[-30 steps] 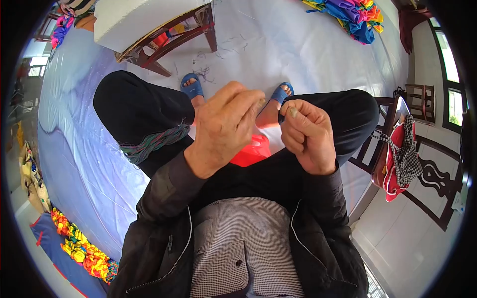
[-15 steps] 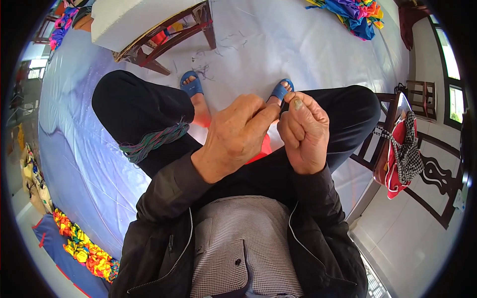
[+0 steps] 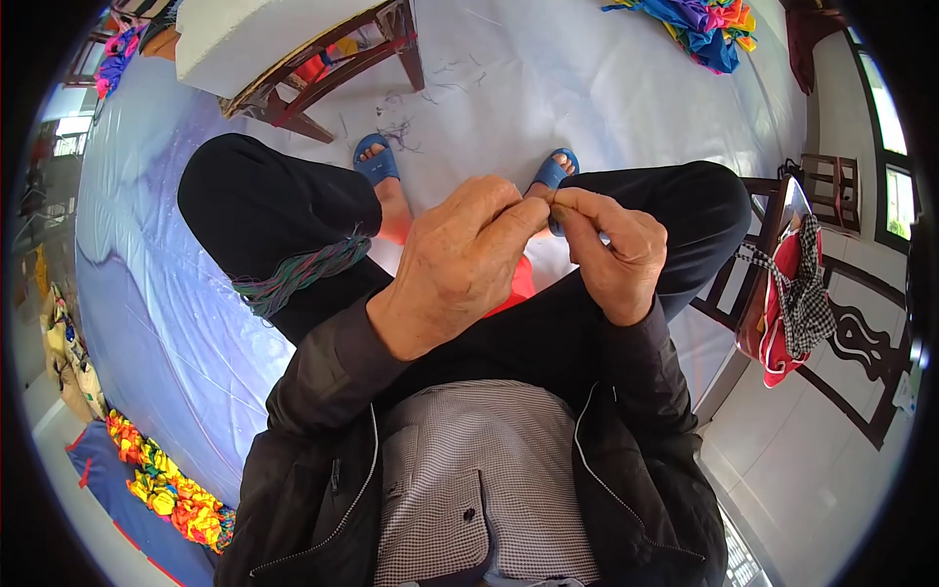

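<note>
Fingertip work, seated wearer, my remote feed. Bare L hand (image 3: 460, 259) and bare R hand (image 3: 624, 259) now meet at the fingertips, closing the gap seen approx. 1 s ago; I judge that the handling thus centres on 1 shared pt. L: index reaches forward, other fingers curl, thumb mostly hidden; grip can't be told. R: thumb presses on index, rest curled; I can't tell if anything thin is betw. them. The multicolour bundle of fine, thread-like strands (image 3: 305, 277) lies across the L thigh, apart from the fingertips; a bright-red, flat pc. (image 3: 523, 282) shows betw. the thighs.

Count: hands, 2; bundle, 1; red pc., 1; blue slip-on sandals (image 3: 380, 168), 2, on the pale, shiny floor sheet (image 3: 176, 342); blue-purple-yellow cloth heap (image 3: 699, 29), 1, nr. the sheet's far R corner; red-yellow ruffled heap (image 3: 171, 489), 1, by its near L edge; thread scraps (image 3: 399, 135), several, uncountable.
</note>
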A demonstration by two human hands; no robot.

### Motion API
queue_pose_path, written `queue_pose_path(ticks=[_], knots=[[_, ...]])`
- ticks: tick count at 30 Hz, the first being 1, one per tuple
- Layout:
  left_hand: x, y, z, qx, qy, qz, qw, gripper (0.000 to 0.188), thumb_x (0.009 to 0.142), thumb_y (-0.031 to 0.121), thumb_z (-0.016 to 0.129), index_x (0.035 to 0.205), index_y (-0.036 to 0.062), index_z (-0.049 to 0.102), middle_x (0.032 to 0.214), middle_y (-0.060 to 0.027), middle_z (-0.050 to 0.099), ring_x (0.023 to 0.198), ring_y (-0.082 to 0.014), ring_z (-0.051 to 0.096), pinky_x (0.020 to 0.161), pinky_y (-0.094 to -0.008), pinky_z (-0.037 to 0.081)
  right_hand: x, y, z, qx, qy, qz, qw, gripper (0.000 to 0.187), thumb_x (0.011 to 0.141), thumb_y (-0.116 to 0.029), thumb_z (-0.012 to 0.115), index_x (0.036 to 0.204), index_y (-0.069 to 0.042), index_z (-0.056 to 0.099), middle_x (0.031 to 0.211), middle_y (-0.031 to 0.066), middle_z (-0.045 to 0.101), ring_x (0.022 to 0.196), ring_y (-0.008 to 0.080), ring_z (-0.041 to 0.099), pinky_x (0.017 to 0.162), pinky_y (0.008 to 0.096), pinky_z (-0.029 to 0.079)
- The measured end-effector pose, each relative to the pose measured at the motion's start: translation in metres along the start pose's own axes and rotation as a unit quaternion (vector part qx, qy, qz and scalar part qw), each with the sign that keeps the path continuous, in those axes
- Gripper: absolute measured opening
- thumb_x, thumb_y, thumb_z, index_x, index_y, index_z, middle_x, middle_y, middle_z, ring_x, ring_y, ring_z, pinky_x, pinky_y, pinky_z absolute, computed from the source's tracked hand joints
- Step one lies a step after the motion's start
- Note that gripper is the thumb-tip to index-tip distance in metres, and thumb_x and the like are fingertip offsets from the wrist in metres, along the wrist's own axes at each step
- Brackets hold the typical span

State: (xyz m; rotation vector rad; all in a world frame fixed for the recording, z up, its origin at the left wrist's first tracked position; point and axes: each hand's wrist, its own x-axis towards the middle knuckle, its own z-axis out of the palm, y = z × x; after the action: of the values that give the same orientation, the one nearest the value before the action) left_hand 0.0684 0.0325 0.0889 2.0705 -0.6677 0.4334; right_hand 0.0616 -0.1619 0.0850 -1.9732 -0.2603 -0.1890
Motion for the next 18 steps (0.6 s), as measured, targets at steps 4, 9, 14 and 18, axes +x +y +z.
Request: queue_pose_path(ticks=[4, 9, 14, 18], knots=[[0.000, -0.002, 0.000, 0.004, -0.005, 0.002, 1.000, 0.031, 0.075, -0.006, 0.080, 0.103, 0.0027, 0.072, 0.085, -0.0058, 0.064, 0.071, -0.0220, 0.063, 0.063, -0.0311, 0.045, 0.006, 0.006, -0.005, -0.074, -0.055, -0.092, 0.991, 0.014, 0.089, 0.004, 0.073, 0.103, 0.002, 0.075, 0.074, 0.0050, 0.073, 0.055, 0.0099, 0.063, 0.052, 0.0235, 0.048], [0.001, -0.004, 0.001, -0.012, -0.002, -0.005, 1.000, 0.026, 0.079, -0.004, 0.079, 0.103, 0.0038, 0.074, 0.084, -0.0051, 0.065, 0.070, -0.0214, 0.064, 0.064, -0.0299, 0.043, 0.004, 0.005, -0.007, -0.072, -0.095, -0.104, 0.987, 0.009, 0.089, 0.003, 0.073, 0.098, 0.002, 0.073, 0.073, 0.0052, 0.072, 0.055, 0.0091, 0.063, 0.052, 0.0235, 0.047], [0.001, -0.005, 0.000, -0.106, -0.020, -0.066, 0.992, 0.019, 0.085, -0.002, 0.077, 0.103, 0.0048, 0.075, 0.083, -0.0054, 0.067, 0.070, -0.0206, 0.064, 0.064, -0.0294, 0.043, -0.003, -0.010, -0.011, 0.007, -0.118, 0.080, 0.990, 0.009, 0.088, 0.003, 0.074, 0.096, 0.001, 0.069, 0.073, 0.0073, 0.071, 0.061, 0.0119, 0.067, 0.057, 0.0244, 0.049], [0.001, -0.003, -0.003, -0.157, -0.062, -0.120, 0.978, 0.014, 0.090, 0.000, 0.074, 0.103, 0.0056, 0.077, 0.082, -0.0059, 0.069, 0.070, -0.0199, 0.064, 0.065, -0.0295, 0.043, -0.008, -0.011, -0.008, 0.076, -0.096, 0.141, 0.982, 0.007, 0.089, 0.003, 0.073, 0.094, 0.002, 0.068, 0.070, 0.0032, 0.069, 0.060, 0.0039, 0.060, 0.055, 0.0214, 0.044]])
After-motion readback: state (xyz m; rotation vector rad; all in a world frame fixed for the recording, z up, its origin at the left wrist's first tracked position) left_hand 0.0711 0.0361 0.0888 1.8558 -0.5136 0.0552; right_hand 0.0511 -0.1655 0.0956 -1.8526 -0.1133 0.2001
